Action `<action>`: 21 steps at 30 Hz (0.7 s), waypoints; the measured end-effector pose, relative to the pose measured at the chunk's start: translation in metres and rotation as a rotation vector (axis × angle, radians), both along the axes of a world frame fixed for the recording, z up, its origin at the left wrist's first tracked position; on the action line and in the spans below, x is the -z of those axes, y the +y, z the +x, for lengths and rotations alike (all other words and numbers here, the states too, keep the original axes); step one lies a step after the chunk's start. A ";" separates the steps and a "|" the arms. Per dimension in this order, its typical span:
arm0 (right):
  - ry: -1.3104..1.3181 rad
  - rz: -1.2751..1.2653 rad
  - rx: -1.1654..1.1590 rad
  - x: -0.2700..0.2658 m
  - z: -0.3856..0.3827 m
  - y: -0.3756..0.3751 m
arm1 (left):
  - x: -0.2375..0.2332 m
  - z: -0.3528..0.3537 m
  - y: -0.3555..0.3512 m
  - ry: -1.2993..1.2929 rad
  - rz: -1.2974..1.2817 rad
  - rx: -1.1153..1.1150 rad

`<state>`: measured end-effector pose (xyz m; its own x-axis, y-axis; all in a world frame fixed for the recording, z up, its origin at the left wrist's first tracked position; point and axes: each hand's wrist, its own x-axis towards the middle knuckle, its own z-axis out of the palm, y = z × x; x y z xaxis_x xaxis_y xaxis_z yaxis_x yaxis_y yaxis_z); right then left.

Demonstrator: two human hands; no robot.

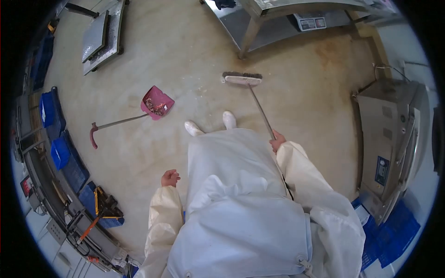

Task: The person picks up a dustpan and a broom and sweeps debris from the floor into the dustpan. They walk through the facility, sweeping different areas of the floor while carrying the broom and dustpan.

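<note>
My right hand (277, 141) is wrapped round the handle of a push broom (260, 107). The broom's wide head lies on the floor ahead of my white boots, its dark bristles facing away from me. My left hand (170, 178) hangs beside my apron with its fingers loosely curled and nothing in it. A pink dustpan (168, 100) rests on the floor ahead and to the left, with reddish-brown debris (156, 107) in its pan. Its long handle ends in a curved grip pointing left. Small pale bits (200, 89) are scattered on the floor between dustpan and broom.
A steel table (250, 37) with a scale on its lower shelf stands ahead. A platform cart (99, 41) is at the far left. Blue crates (74, 167) and a pallet jack (107, 204) line the left side. A steel machine (384, 134) stands at the right.
</note>
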<state>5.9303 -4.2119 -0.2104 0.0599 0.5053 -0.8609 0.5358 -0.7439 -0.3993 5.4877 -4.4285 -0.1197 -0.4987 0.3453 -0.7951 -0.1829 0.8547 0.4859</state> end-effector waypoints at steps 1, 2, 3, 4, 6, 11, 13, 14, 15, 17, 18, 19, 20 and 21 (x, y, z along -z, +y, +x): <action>-0.004 -0.020 0.051 -0.004 0.008 -0.003 | -0.003 -0.001 -0.001 0.010 -0.001 -0.007; -0.008 -0.038 0.103 -0.006 0.015 -0.003 | -0.006 -0.001 0.000 0.020 -0.002 -0.012; -0.043 -0.038 0.156 -0.007 0.019 -0.001 | -0.008 -0.001 -0.001 0.030 -0.002 -0.017; -0.080 -0.038 0.209 -0.007 0.023 0.002 | -0.010 0.000 -0.002 0.029 -0.011 -0.029; -0.060 -0.112 0.410 0.001 0.037 0.015 | -0.012 0.002 -0.009 0.026 -0.028 -0.054; -0.247 -0.224 -0.052 0.046 0.061 0.078 | -0.006 0.012 -0.032 -0.029 -0.086 -0.084; -0.311 -0.159 -0.210 0.060 0.055 0.073 | -0.005 0.015 -0.033 -0.023 -0.091 -0.070; -0.340 -0.112 -0.269 0.066 0.045 0.062 | -0.004 0.015 -0.035 -0.014 -0.086 -0.063; -0.358 -0.065 -0.304 0.074 0.034 0.052 | -0.004 0.017 -0.037 -0.007 -0.080 -0.055; -0.384 0.044 -0.374 0.084 0.004 0.028 | -0.006 0.018 -0.035 0.000 -0.084 -0.047; -0.376 0.075 -0.388 0.083 -0.007 0.020 | -0.006 0.018 -0.033 0.004 -0.084 -0.041; -0.367 0.101 -0.405 0.082 -0.017 0.014 | -0.004 0.016 -0.033 0.003 -0.075 -0.035; -0.353 0.129 -0.418 0.079 -0.024 0.007 | 0.000 0.014 -0.034 0.002 -0.065 -0.029; -0.325 0.131 -0.410 0.074 -0.027 0.004 | 0.002 0.014 -0.034 -0.001 -0.056 -0.023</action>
<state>5.9031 -4.2076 -0.2842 0.0880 0.6453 -0.7588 0.8830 -0.4031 -0.2404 5.5017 -4.4620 -0.1215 -0.5055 0.2886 -0.8131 -0.2030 0.8761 0.4372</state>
